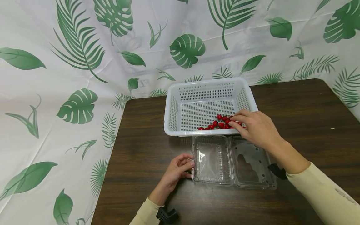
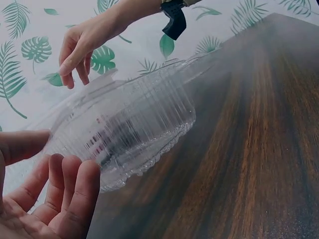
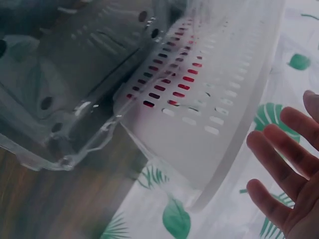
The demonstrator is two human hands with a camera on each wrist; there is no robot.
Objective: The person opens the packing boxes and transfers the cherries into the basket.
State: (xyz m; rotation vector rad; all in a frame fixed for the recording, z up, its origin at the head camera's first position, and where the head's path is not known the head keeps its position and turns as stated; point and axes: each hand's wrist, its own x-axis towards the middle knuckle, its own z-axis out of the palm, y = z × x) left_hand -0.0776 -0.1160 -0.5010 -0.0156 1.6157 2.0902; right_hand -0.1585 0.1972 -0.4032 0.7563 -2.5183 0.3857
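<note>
A white perforated basket holds several small, round red fruits gathered near its front right side. Over that corner my right hand reaches across the rim, fingertips overlapping the fruits in the head view. Its fingers look spread and relaxed in the right wrist view, with nothing between them. Just in front of the basket lies a clear plastic clamshell container, unfolded, its lid with round holes on the right. My left hand holds the left edge, thumb at the rim and fingers curled beside it.
Everything stands on a dark wood-grain table. Behind and to the left hangs a white sheet with green leaf prints. A black wrist device is on my left wrist, another on my right.
</note>
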